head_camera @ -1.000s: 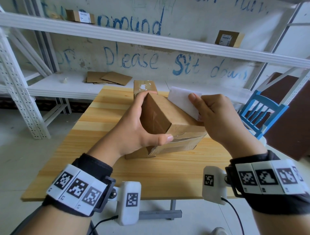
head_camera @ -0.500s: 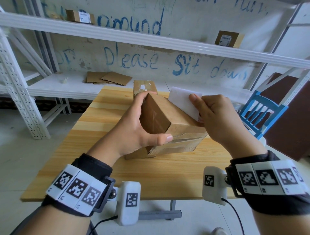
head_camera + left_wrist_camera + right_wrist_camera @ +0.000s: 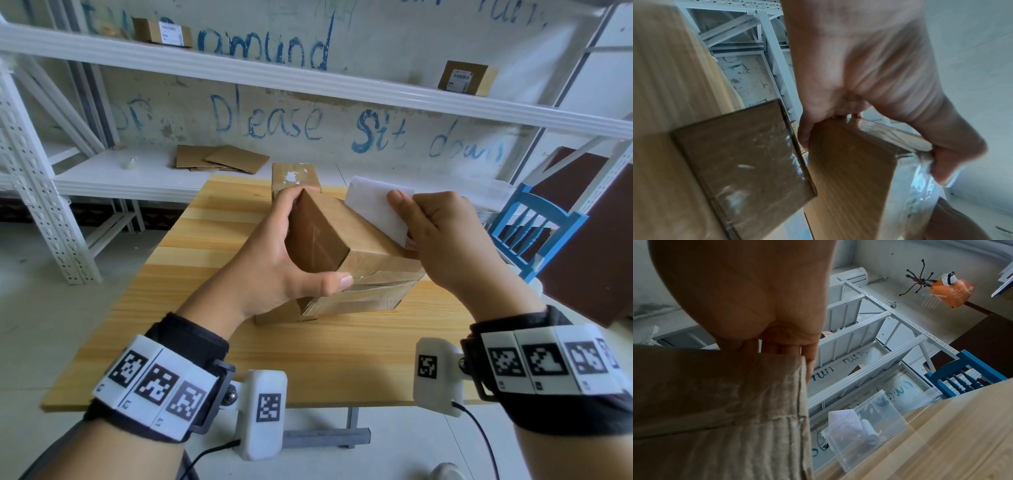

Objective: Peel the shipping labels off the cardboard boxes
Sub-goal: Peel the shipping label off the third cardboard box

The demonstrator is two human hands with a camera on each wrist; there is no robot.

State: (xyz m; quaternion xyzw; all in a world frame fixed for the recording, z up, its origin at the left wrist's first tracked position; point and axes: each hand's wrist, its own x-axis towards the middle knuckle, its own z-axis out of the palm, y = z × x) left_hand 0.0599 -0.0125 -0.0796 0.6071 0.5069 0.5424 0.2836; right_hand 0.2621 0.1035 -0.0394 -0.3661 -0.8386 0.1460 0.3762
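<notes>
Left hand (image 3: 274, 263) grips the box (image 3: 346, 246) — right hand (image 3: 442, 240) pinches its white label (image 3: 375, 205)

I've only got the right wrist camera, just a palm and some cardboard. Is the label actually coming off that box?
Observer: Yes. In the head view the right hand pinches the white label, which stands up off the held box; only its lower end meets the box top.
Operator: What's steadying the box?
Observer: The left hand grips its left end, thumb across the taped front face.
Operator: Any other box on the table?
Observer: One box behind it on the table, with only white scraps on top.
</notes>
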